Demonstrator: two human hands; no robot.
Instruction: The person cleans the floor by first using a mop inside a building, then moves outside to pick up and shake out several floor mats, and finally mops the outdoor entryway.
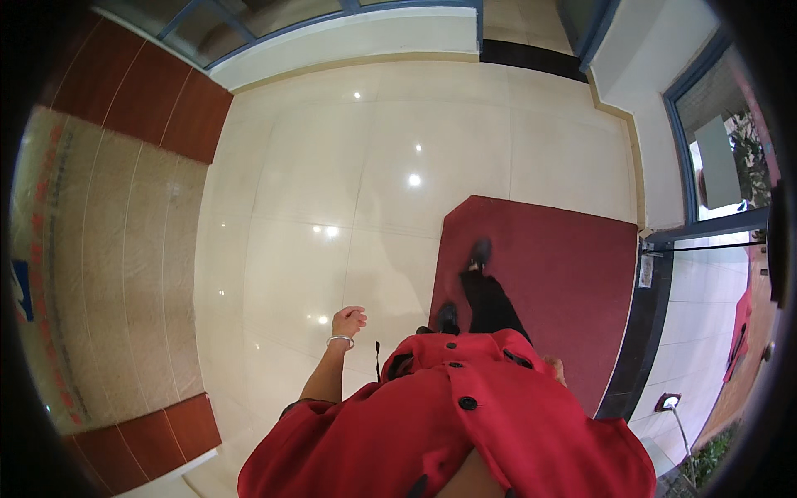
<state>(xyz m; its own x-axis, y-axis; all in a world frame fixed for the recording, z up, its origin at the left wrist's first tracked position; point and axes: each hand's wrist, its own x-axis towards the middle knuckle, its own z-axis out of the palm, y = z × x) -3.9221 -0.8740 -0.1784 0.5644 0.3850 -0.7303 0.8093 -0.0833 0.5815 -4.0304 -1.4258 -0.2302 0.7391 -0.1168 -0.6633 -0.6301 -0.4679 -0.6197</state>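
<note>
My left hand (pixel 350 322) hangs over the pale floor tiles at my side, empty, with its fingers loosely bent. A silver bangle (pixel 340 341) circles that wrist. Most of my right hand (pixel 555 370) is hidden behind the red button-front jacket (pixel 498 411), and whether it holds anything cannot be seen. Below me, one black shoe (pixel 480 251) is set ahead of the other black shoe (pixel 447 316). Both feet are over a dark red floor mat (pixel 560 280) with a cut corner.
Glossy beige tiles (pixel 311 155) stretch ahead. A stone-clad wall with red-brown panels (pixel 146 87) runs along the left. On the right, an open doorway with a black threshold (pixel 641 336) leads to paler tiles. Another black-silled doorway (pixel 532 61) stands ahead, beside blue-framed glazing (pixel 299 28).
</note>
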